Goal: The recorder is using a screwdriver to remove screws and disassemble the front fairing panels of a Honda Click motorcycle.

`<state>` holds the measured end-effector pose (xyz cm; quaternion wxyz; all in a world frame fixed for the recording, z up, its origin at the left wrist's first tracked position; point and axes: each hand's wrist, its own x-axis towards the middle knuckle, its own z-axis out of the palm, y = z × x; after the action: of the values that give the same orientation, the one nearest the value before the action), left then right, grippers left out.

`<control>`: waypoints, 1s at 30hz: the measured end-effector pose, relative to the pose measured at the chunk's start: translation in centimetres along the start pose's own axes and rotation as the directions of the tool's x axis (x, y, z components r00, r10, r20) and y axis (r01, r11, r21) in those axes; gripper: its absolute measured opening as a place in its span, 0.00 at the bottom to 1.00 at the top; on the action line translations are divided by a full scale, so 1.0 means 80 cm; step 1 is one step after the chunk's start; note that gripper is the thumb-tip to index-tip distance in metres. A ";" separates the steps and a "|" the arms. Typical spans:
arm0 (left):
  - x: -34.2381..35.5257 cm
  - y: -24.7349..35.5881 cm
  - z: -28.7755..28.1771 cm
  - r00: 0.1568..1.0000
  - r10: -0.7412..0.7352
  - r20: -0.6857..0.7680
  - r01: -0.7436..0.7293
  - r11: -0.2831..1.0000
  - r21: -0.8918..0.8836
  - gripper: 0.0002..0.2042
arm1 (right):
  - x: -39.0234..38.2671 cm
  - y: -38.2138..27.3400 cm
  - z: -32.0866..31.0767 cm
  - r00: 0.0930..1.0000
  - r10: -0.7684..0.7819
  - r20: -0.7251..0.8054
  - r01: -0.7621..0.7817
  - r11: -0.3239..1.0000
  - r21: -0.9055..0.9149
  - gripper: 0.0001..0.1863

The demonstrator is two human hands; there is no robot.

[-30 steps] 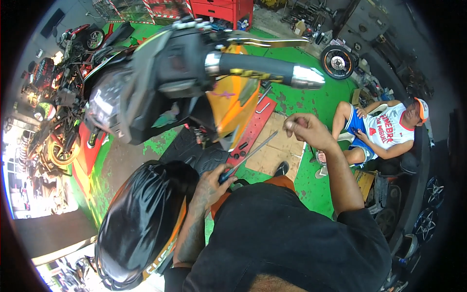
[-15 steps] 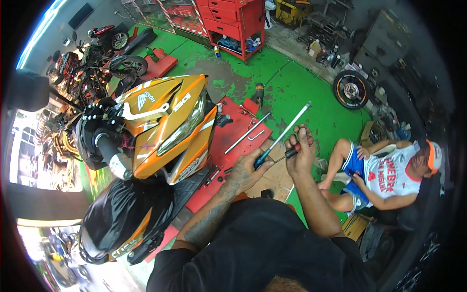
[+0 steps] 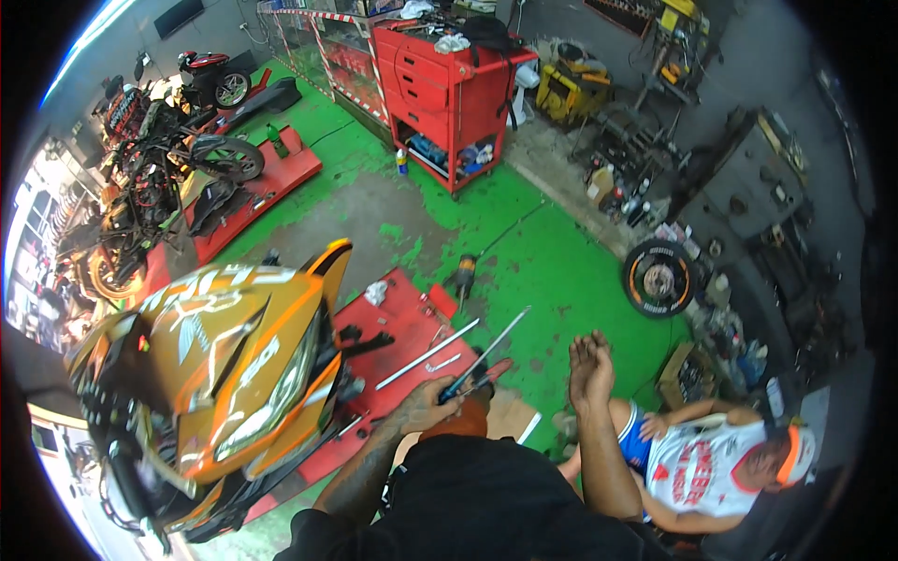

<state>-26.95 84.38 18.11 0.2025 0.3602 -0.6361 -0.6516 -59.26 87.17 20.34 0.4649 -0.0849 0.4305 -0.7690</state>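
My left hand (image 3: 428, 408) is closed around the blue handle of a screwdriver (image 3: 486, 352), whose long metal shaft slants up and away to the right. Just beyond that hand shows a small red and dark item (image 3: 496, 370); whether the hand touches it, I cannot tell. My right hand (image 3: 591, 372) is raised apart to the right, palm up, its fingers loosely bent with no tool visible in them. A long metal bar (image 3: 427, 354) and a bent hex key (image 3: 443, 363) lie on the red platform (image 3: 398, 301) beyond my left hand.
An orange and gold motorcycle (image 3: 234, 365) stands close on my left. A person (image 3: 697, 463) in a white top sits at my right. Farther off are a power tool (image 3: 465, 273) on the green floor, a loose wheel (image 3: 659, 278) and a red tool cabinet (image 3: 440, 103).
My right hand no longer shows the red-handled screwdriver and has opened, lower in view. My left hand keeps the blue screwdriver, lower and further left. The whole view has shifted.
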 end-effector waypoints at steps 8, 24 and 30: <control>0.232 -0.019 -0.076 0.906 -0.382 -0.183 0.392 0.920 0.022 0.23 | 0.232 -0.042 0.066 0.920 0.384 0.078 -0.354 0.900 -0.253 0.10; 0.409 -0.192 -0.076 0.338 -0.793 -0.508 0.219 0.591 -0.776 0.10 | 0.744 0.181 0.262 0.406 0.912 -0.060 0.011 -0.071 -0.997 0.13; 0.510 -0.186 -0.032 -0.053 -0.933 -0.355 -0.569 0.320 -0.757 0.11 | 0.963 0.222 0.310 0.490 0.812 -0.316 -0.125 -0.293 -0.948 0.11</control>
<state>-49.07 54.74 -4.85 0.5821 0.6313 0.3012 -0.4147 -77.30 8.48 1.65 0.6374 -0.3674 0.6696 0.1017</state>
